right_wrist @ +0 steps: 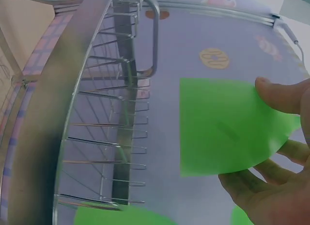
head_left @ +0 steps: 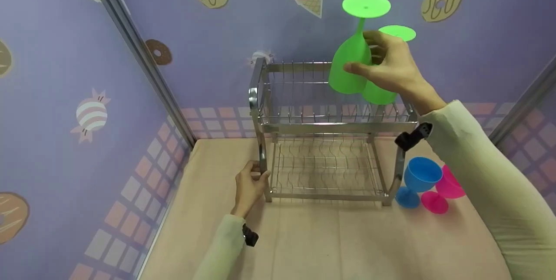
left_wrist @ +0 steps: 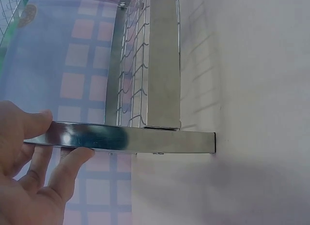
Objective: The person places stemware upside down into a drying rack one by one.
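Observation:
My right hand (head_left: 393,65) grips a green plastic goblet (head_left: 349,65) by its bowl, upside down with the foot on top, above the upper tier of a metal dish rack (head_left: 321,128). In the right wrist view, the goblet's rim (right_wrist: 181,128) is apart from the rack's wires. Behind my hand, a second green goblet (head_left: 378,93) stands inverted at the upper tier's right end, partly hidden. My left hand (head_left: 249,189) holds the rack's left front leg; thumb and fingers lie on both sides of the metal post (left_wrist: 92,137) in the left wrist view.
A blue goblet (head_left: 421,176) and a pink goblet (head_left: 449,184) stand upright on the table (head_left: 312,236), right of the rack. The rack's lower tier (head_left: 325,171) shows only wires. Patterned walls (head_left: 208,45) close off the back and sides.

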`<state>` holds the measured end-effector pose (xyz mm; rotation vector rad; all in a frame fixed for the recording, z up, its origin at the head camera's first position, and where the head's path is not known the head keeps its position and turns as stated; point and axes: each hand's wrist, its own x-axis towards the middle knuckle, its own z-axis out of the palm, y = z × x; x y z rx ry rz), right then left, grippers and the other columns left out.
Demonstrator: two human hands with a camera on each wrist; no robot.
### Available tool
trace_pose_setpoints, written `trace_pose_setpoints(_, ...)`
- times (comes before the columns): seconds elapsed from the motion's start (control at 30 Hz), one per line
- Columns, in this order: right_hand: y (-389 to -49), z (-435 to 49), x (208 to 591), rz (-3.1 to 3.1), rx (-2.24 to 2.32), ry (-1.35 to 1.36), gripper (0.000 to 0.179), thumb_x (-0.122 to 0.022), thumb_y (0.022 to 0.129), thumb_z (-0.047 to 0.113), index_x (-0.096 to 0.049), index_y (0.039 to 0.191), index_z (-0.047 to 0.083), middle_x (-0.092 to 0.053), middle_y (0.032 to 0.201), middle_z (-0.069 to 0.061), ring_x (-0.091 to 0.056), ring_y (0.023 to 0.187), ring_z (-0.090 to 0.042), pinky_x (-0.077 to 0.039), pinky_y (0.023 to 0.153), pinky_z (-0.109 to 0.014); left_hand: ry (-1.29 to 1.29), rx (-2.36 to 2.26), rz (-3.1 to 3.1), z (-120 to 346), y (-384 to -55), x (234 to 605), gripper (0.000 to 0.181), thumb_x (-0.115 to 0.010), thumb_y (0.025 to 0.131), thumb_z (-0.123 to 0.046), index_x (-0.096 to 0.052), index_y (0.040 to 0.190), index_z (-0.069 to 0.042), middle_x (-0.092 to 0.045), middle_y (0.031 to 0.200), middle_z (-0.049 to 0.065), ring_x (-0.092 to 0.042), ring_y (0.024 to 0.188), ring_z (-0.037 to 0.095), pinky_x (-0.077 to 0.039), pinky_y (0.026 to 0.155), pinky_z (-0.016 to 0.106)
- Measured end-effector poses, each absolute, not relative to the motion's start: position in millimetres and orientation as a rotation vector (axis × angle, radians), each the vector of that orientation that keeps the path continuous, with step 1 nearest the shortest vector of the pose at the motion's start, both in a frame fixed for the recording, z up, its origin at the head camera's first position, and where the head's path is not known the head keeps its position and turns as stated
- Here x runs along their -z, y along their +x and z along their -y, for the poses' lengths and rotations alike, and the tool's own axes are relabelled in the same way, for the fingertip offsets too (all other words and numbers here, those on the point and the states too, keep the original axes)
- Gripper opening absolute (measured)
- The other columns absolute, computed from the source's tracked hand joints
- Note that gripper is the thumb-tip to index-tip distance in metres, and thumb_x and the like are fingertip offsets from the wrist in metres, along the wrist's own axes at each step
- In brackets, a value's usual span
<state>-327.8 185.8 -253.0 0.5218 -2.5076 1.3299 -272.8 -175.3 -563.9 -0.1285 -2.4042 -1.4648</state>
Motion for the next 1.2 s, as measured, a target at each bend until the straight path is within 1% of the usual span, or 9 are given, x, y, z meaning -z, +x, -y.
trace_pose_setpoints(0.1, -336.1, -183.9, 260.4, 2.511, -1.338, 0.507, 0.079, -0.086, 0.091, 0.033, -0.050, 0.157, 0.010, -0.061, 0.151, -0.017, -0.064, 0.135, -0.039, -0.055, 0.113, -0.054, -0.111, 1.456, 2.423, 175.5, -273.0, 564.3, 0.024, -0.079, 0.096, -0.004, -0.069, 0.118, -0.004, -0.075, 0.107, 0.015, -0.079, 0.096, 0.035, -0.068, 0.087, 0.045)
trace_pose_setpoints(0.23, -346.8, -182.6, 270.4, 2.502, -1.364, 0.501, 0.076, -0.084, 0.093, 0.026, -0.048, 0.157, 0.005, -0.058, 0.153, -0.019, -0.061, 0.138, -0.041, -0.053, 0.115, -0.055, -0.091, 1.470, 2.437, 175.7, -273.6, 564.3, 0.023, -0.079, 0.096, -0.006, -0.069, 0.117, -0.004, -0.074, 0.108, 0.015, -0.078, 0.100, 0.037, -0.067, 0.089, 0.046)
trace_pose_setpoints(0.4, -356.1, -180.6, 280.0, 2.519, -1.356, 0.473, 0.072, -0.083, 0.094, 0.020, -0.048, 0.154, 0.000, -0.059, 0.151, -0.024, -0.061, 0.136, -0.043, -0.053, 0.115, -0.056, -0.076, 1.471, 2.443, 175.8, -273.0, 563.7, 0.022, -0.079, 0.096, -0.004, -0.068, 0.115, -0.003, -0.073, 0.108, 0.015, -0.077, 0.101, 0.038, -0.067, 0.089, 0.047)
trace_pose_setpoints(0.6, -361.7, -178.3, 290.9, 2.522, -1.299, 0.467, 0.065, -0.080, 0.097, 0.020, -0.050, 0.150, -0.003, -0.060, 0.147, -0.027, -0.061, 0.134, -0.044, -0.052, 0.114, -0.060, -0.068, 1.458, 2.440, 175.9, -271.1, 562.6, 0.022, -0.079, 0.096, -0.004, -0.068, 0.115, -0.002, -0.073, 0.107, 0.016, -0.077, 0.100, 0.038, -0.067, 0.088, 0.047)
trace_pose_setpoints(0.8, -365.3, -177.6, 301.1, 2.550, -1.280, 0.489, 0.074, -0.075, 0.100, 0.018, -0.037, 0.158, -0.007, -0.051, 0.153, -0.031, -0.052, 0.142, -0.048, -0.047, 0.118, -0.063, -0.056, 1.448, 2.450, 174.4, -270.0, 560.9, 0.022, -0.079, 0.096, -0.004, -0.068, 0.115, -0.002, -0.073, 0.107, 0.015, -0.078, 0.098, 0.034, -0.068, 0.086, 0.044)
trace_pose_setpoints(0.9, -367.2, -177.5, 305.3, 2.570, -1.273, 0.485, 0.076, -0.073, 0.101, 0.017, -0.032, 0.160, -0.008, -0.049, 0.154, -0.032, -0.050, 0.143, -0.048, -0.045, 0.119, -0.063, -0.067, 1.466, 2.439, 173.2, -270.8, 560.2, 0.023, -0.079, 0.095, -0.003, -0.068, 0.116, -0.002, -0.073, 0.107, 0.015, -0.078, 0.097, 0.032, -0.068, 0.085, 0.042)
trace_pose_setpoints(1.07, -369.8, -176.3, 312.0, 2.600, -1.259, 0.479, 0.080, -0.071, 0.102, 0.016, -0.026, 0.162, -0.009, -0.045, 0.157, -0.034, -0.047, 0.146, -0.049, -0.042, 0.123, -0.061, -0.084, 1.464, 2.425, 171.8, -270.8, 561.2, 0.023, -0.079, 0.094, 0.001, -0.069, 0.115, -0.002, -0.073, 0.106, 0.015, -0.078, 0.096, 0.032, -0.068, 0.083, 0.042)
trace_pose_setpoints(1.2, -369.7, -174.9, 314.1, 2.635, -1.252, 0.481, 0.082, -0.069, 0.103, 0.016, -0.021, 0.164, -0.010, -0.040, 0.161, -0.035, -0.043, 0.149, -0.049, -0.038, 0.126, -0.059, -0.081, 1.466, 2.421, 171.6, -270.8, 562.3, 0.023, -0.079, 0.094, 0.001, -0.068, 0.114, -0.003, -0.073, 0.106, 0.015, -0.077, 0.098, 0.033, -0.067, 0.085, 0.043)
